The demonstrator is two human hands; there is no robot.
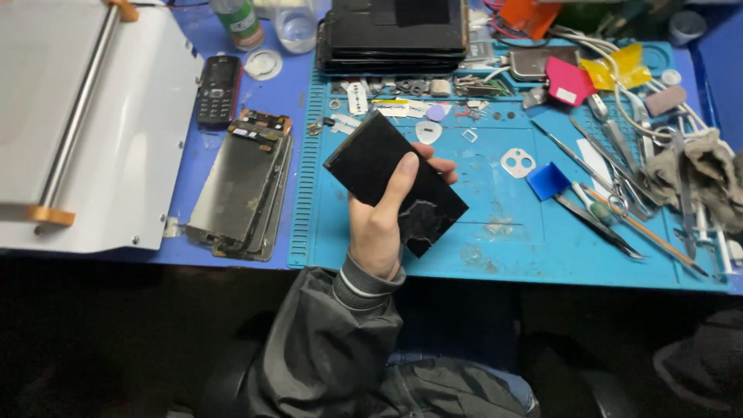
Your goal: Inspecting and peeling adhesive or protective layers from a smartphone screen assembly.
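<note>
Item one: my left hand (379, 220), fingers closed around a black phone screen panel (395, 179), thumb laid along its face, fingertips curling over the far edge. I held the panel tilted, raised above the blue work mat (495, 224); its lower corner showed a pale cracked or scuffed patch, though I could not make out which. My right hand was out of view, so I could not tell its state.

Item two: open room. The mat around the hand lay mostly bare, with small parts near its far edge and a white camera-hole frame (517, 162) and a blue square (548, 179) to the right.

Item three: left of the mat, a pile of stripped phone frames (240, 193) and a small keypad phone (218, 89); beyond, a white machine (93, 124), cut off by the frame.

Item four: right edge, tweezers and tools (604, 209) crowded beside a grey rag (696, 174). A stack of dark panels (395, 35) ran partly out of frame at the top.
</note>
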